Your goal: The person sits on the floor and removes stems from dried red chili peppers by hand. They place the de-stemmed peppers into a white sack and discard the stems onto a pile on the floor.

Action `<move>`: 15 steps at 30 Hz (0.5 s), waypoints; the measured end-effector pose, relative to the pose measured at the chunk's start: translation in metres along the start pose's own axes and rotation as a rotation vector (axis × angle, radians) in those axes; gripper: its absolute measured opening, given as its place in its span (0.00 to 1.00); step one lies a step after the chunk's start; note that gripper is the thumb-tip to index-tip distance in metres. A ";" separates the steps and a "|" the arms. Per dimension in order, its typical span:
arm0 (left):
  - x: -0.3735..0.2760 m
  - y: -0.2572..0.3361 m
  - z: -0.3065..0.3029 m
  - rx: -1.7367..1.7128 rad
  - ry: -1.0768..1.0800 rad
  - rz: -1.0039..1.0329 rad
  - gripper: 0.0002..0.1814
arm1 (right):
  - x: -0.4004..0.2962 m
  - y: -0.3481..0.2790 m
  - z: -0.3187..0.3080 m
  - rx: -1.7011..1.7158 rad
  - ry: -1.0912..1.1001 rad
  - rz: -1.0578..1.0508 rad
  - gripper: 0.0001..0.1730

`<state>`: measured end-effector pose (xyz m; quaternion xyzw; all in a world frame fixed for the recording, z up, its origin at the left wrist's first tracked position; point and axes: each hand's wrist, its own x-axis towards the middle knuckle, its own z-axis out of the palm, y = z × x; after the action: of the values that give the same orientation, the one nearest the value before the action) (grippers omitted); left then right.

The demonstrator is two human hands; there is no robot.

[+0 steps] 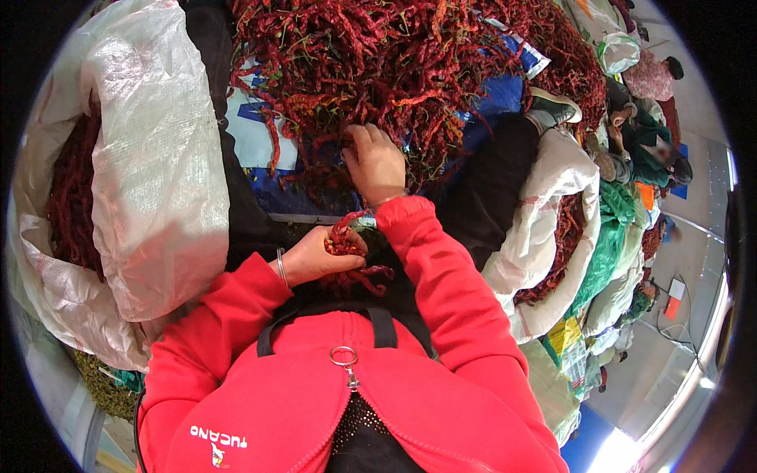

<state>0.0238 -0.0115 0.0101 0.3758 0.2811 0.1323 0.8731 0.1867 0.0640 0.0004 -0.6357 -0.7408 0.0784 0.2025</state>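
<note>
A large heap of dried red chillies (378,65), some with stems, lies in front of me on blue and white sheeting (266,139). My left hand (316,255) is closed around a bunch of dried chillies (343,241), close to my body. A few more chillies (372,278) hang or lie just below that hand. My right hand (377,164) reaches to the near edge of the heap, its fingers bent among the chillies. The fingertips are partly hidden, so I cannot tell whether they grip one.
A white woven sack (159,177) with chillies inside stands at my left; another open sack (532,266) of chillies is at my right. A shoe (553,107) rests beside the heap. Green plastic bags (612,236) and several people, one in dark green (647,151), are farther right.
</note>
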 end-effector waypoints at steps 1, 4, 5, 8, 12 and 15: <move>0.000 0.001 0.001 -0.003 0.005 -0.004 0.09 | 0.004 0.005 0.004 -0.043 -0.035 0.036 0.14; 0.001 0.000 0.000 0.019 0.022 0.003 0.09 | 0.003 0.017 0.015 -0.121 -0.089 0.107 0.16; 0.001 -0.001 0.000 0.032 0.026 0.008 0.08 | -0.002 0.018 0.016 -0.077 -0.102 0.129 0.16; 0.000 0.000 0.000 0.042 0.026 0.036 0.08 | -0.020 0.013 0.009 -0.012 -0.141 0.176 0.14; 0.002 0.000 0.001 0.063 -0.005 0.034 0.08 | -0.032 0.027 0.005 -0.138 -0.165 -0.054 0.15; 0.002 -0.001 -0.001 0.115 -0.010 0.050 0.10 | -0.032 0.026 0.004 -0.145 -0.212 -0.051 0.16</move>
<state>0.0249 -0.0108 0.0083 0.4328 0.2743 0.1358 0.8480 0.2126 0.0381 -0.0198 -0.6177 -0.7777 0.0862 0.0789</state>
